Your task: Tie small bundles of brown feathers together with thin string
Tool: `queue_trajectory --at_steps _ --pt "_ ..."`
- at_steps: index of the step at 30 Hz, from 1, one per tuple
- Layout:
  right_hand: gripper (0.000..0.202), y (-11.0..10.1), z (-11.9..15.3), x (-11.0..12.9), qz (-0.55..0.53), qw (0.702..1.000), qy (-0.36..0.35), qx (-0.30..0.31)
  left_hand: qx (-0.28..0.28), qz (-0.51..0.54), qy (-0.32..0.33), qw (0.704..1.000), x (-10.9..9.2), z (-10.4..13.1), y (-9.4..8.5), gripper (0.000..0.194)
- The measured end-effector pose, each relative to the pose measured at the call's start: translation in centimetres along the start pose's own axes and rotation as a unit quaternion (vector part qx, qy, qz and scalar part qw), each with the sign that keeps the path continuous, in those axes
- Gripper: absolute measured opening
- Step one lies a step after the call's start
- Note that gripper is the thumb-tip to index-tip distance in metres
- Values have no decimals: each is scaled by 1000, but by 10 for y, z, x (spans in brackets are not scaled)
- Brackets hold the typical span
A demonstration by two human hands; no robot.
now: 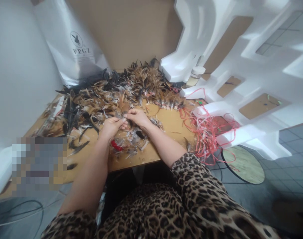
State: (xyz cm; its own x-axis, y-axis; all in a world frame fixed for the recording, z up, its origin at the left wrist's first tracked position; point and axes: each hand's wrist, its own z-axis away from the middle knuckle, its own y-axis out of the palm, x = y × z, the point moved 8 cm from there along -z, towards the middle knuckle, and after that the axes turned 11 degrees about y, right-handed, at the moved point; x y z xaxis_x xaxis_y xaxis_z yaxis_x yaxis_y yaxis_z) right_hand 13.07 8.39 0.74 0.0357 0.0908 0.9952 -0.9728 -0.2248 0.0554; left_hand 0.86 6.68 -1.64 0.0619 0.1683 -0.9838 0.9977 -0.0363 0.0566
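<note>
My left hand [114, 126] and my right hand [137, 118] meet over the near middle of the table, thumbs and fingertips pinched close together. Between them rises a small bunch of brown feathers [122, 103], its lower ends gripped by the fingers of both hands. Behind and to the left spreads a big heap of loose brown and black feathers [91, 99]. Under my wrists lie pale feather scraps [135, 141] and a red item [116, 145], whose kind I cannot make out. Bound feather bunches [170, 100] stand in a row to the right.
Tangled pink-red plastic strips [206, 136] hang over the table's right edge beside large white foam pieces [253, 136]. A white-lidded jar [196, 75] stands at the back right. A silver bag [77, 49] leans at the back left. The wooden table [176, 122] ends just before my body.
</note>
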Motion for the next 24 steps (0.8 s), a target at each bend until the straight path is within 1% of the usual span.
queue_trajectory --at_steps 2,4,5,7,9,11,14,16,17,19,24 --pt "30 1 -1 1 7 1000 -4 19 8 -8 0 1000 0 0 1 17" --pt "30 -3 -2 4 20 999 1 31 5 -9 -1 1000 -1 1 1 18" --pt "30 -8 -2 7 28 999 6 31 -4 -4 -1 1000 -1 1 1 18" --pt "31 -25 -2 16 50 999 1 10 -42 15 1 999 -2 0 -3 19" --pt "29 -44 -1 24 120 993 -9 -18 -85 38 5 996 -2 0 -8 19" --pt "24 -53 0 26 239 971 0 -8 -113 56 7 992 -1 0 -11 20" --pt "15 -56 2 17 415 909 34 17 -130 66 13 989 1 -1 -13 21" --pt "12 -57 4 13 491 870 48 9 -137 64 24 988 1 0 -15 20" --pt "11 -57 4 13 515 855 51 0 -138 62 26 988 1 0 -15 20" --pt "10 -55 5 14 543 838 56 -13 -138 57 22 989 3 0 -15 19" --pt "8 -54 7 9 574 813 93 -18 -145 43 10 988 3 2 -16 18"
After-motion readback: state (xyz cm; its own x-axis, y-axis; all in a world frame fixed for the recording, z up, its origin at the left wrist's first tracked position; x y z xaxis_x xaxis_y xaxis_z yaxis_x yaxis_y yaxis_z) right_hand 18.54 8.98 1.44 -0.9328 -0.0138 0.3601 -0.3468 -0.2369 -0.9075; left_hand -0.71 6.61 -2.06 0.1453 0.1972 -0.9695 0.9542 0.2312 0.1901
